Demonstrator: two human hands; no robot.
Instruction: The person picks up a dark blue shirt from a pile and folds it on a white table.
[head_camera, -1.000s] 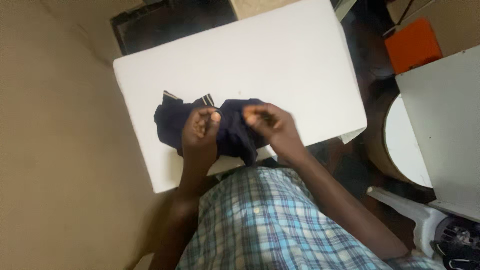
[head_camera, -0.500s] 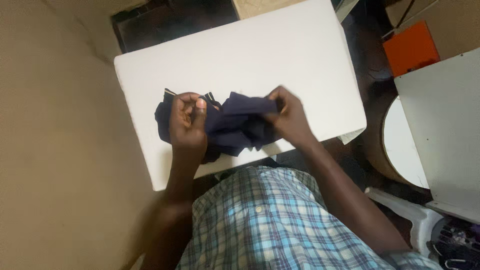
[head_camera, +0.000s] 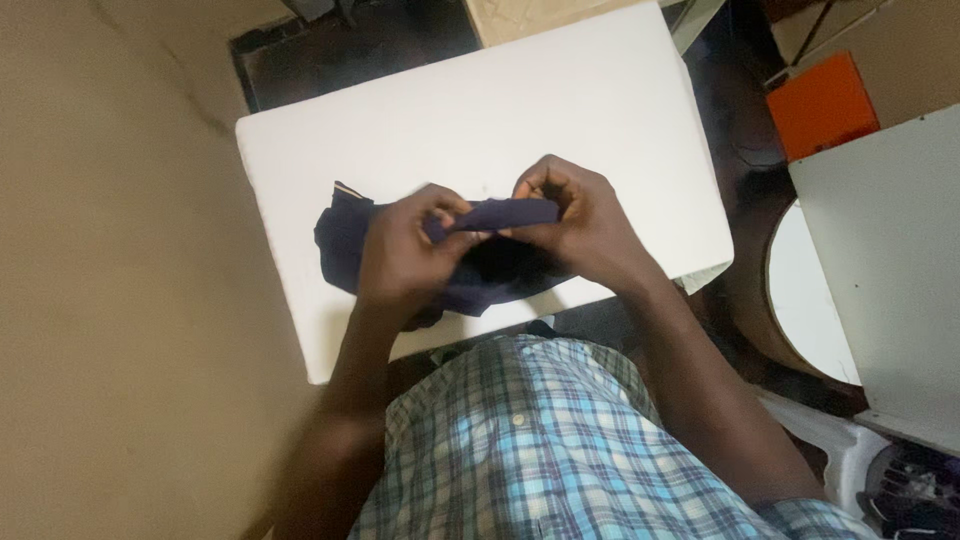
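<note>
A white table (head_camera: 560, 100) is being taken up across the middle of the view, with a white panel (head_camera: 890, 260) standing to its right, an orange box (head_camera: 826, 103) lying beyond that panel on the dark floor, and a plaid shirt (head_camera: 540, 450) being worn by the person at the table's near edge. A dark navy garment (head_camera: 345, 245) is being kept bunched on the near left part of the table, partly hidden under the hands. One edge of it is being pinched and stretched taut between the left hand (head_camera: 405, 255) and the right hand (head_camera: 580, 220), both being closed on the cloth.
</note>
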